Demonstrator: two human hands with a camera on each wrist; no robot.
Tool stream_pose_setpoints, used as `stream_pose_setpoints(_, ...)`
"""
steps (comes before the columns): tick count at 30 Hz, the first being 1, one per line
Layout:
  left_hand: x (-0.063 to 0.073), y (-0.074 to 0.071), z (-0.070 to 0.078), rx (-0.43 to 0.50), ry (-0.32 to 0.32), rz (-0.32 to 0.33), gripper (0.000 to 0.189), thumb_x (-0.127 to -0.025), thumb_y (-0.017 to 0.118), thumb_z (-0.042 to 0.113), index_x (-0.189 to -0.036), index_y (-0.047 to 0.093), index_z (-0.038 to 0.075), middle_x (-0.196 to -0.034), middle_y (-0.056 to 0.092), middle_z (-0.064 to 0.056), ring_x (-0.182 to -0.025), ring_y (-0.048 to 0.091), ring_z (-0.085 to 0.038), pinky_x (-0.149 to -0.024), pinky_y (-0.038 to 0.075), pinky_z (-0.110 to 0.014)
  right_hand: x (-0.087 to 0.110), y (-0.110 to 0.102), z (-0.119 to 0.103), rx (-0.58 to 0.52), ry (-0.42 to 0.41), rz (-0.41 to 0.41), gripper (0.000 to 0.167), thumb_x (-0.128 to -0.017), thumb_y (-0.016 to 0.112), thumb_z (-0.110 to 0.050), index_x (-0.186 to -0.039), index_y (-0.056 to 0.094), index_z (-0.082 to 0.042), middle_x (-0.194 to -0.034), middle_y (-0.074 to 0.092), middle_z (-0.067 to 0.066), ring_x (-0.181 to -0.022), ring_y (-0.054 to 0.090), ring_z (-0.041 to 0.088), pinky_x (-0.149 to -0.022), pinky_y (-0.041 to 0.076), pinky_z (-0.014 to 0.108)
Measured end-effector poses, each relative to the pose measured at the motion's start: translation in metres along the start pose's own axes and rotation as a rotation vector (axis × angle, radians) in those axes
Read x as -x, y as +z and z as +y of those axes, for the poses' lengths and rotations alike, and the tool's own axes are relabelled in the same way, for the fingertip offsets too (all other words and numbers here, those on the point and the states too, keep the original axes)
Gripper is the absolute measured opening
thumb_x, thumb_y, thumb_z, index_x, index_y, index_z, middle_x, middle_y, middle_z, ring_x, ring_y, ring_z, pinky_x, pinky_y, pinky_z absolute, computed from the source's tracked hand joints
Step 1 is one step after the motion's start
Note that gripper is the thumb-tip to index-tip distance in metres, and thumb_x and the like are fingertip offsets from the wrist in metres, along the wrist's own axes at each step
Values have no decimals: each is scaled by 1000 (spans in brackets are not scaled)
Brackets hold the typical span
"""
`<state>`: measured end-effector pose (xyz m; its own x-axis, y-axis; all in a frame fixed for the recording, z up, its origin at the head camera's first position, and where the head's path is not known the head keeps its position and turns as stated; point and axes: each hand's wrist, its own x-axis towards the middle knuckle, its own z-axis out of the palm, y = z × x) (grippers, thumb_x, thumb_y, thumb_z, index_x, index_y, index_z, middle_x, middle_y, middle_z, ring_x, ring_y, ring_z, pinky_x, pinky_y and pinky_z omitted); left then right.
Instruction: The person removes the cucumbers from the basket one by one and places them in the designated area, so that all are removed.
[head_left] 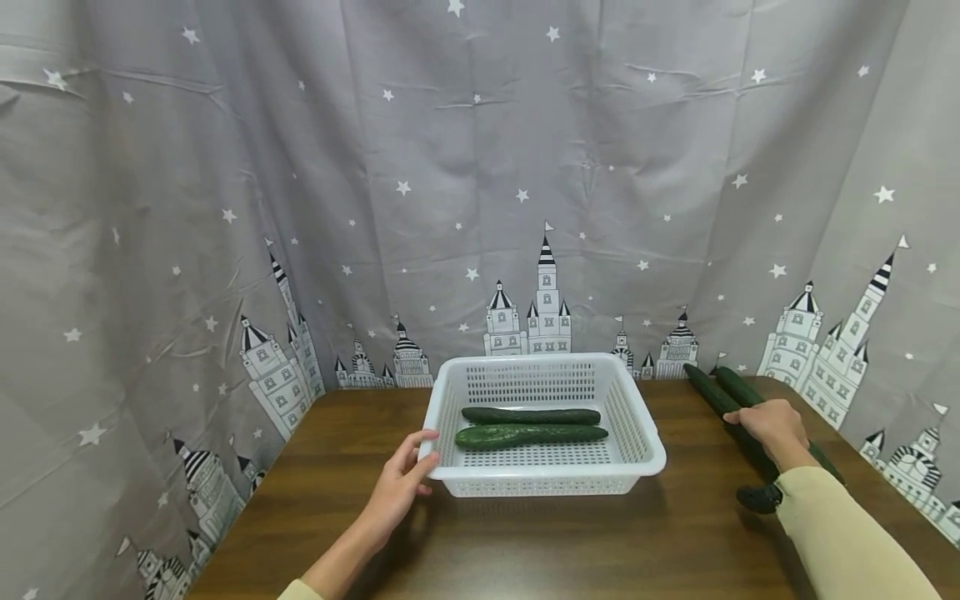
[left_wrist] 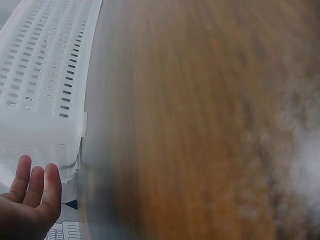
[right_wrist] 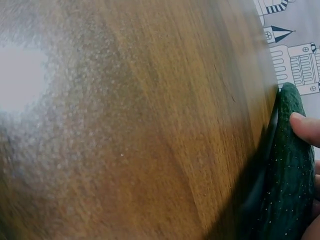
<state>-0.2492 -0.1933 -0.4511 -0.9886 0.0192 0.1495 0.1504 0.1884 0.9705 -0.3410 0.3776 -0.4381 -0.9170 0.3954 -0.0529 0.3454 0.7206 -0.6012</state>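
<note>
A white perforated plastic basket [head_left: 536,485] sits mid-table. Inside it lie two dark green cucumbers, one in front [head_left: 531,436] and one behind [head_left: 531,416]. My left hand [head_left: 395,483] holds the basket's front left corner, thumb and index finger on the rim; its other fingers [left_wrist: 35,185] show beside the basket wall in the left wrist view. At the table's right side, my right hand [head_left: 772,429] grips a long cucumber [head_left: 708,387], with thumb and fingers on either side of it in the right wrist view. Another cucumber [head_left: 735,385] lies just right of that one, partly hidden by the hand and sleeve.
The brown wooden table [head_left: 525,550] stretches under everything. A grey curtain [head_left: 480,167] with printed stars and castles hangs behind the table and at both sides. Something black [head_left: 759,498] sits at the right wrist.
</note>
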Motion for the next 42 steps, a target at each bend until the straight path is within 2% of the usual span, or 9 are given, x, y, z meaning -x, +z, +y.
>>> stream_pose_setpoints(3, 0, 0, 0, 1, 1, 2, 37, -100, 62, 20, -136, 54, 15, -114, 63, -20, -91, 60, -17, -71, 53, -37, 0, 1, 0, 5, 7, 16, 60, -81, 76, -43, -106, 70, 11, -113, 61, 39, -81, 59, 40, -57, 48, 43)
stream_pose_setpoints(6, 0, 0, 1, 3, 3, 0, 36, -100, 61, 21, -135, 54, 15, -114, 63, -19, -92, 60, -18, -71, 53, -37, -2, 1, -1, 18, 17, 21, 60, -80, 76, -40, -104, 67, 14, -104, 61, 37, -78, 57, 39, -58, 47, 44)
stream_pose_setpoints(13, 1, 0, -1, -4, 4, 7, 37, -100, 62, 22, -136, 54, 15, -114, 63, -19, -92, 60, -18, -71, 53, -37, -5, -2, -3, 72, 27, 6, 69, -81, 75, -39, -109, 57, 21, -101, 58, 40, -78, 57, 43, -61, 48, 47)
stream_pose_setpoints(24, 1, 0, -1, -1, 8, 10, 37, -101, 61, 21, -136, 53, 15, -115, 62, -20, -92, 60, -18, -71, 53, -37, -2, -7, -5, 93, -2, -21, 63, -81, 76, -38, -108, 62, 17, -109, 56, 44, -84, 60, 48, -60, 49, 49)
stream_pose_setpoints(31, 2, 0, 0, 9, 1, 6, 36, -100, 61, 21, -135, 55, 17, -115, 63, -20, -92, 60, -19, -72, 53, -38, -3, -7, -3, 78, -9, -8, 65, -81, 76, -39, -114, 63, 16, -115, 55, 45, -87, 60, 51, -60, 50, 49)
stream_pose_setpoints(34, 2, -1, 0, 7, 7, 7, 36, -100, 62, 21, -135, 55, 16, -114, 64, -19, -90, 60, -18, -71, 53, -37, -3, -8, -3, 70, -13, 3, 61, -81, 75, -38, -114, 66, 12, -120, 53, 44, -92, 59, 53, -60, 50, 49)
stream_pose_setpoints(37, 3, 0, -1, 4, 5, 11, 35, -99, 63, 20, -133, 56, 16, -111, 64, -18, -88, 60, -17, -69, 53, -36, -4, -11, -3, 71, -38, 4, 55, -82, 74, -38, -112, 69, 8, -123, 53, 44, -94, 59, 56, -60, 50, 50)
stream_pose_setpoints(42, 1, 0, 0, 0, 17, 7, 35, -99, 64, 19, -133, 56, 16, -109, 64, -17, -87, 59, -16, -68, 53, -36, -5, -18, -10, 103, -94, 4, 53, -85, 70, -37, -116, 69, 6, -126, 54, 42, -98, 58, 57, -60, 50, 51)
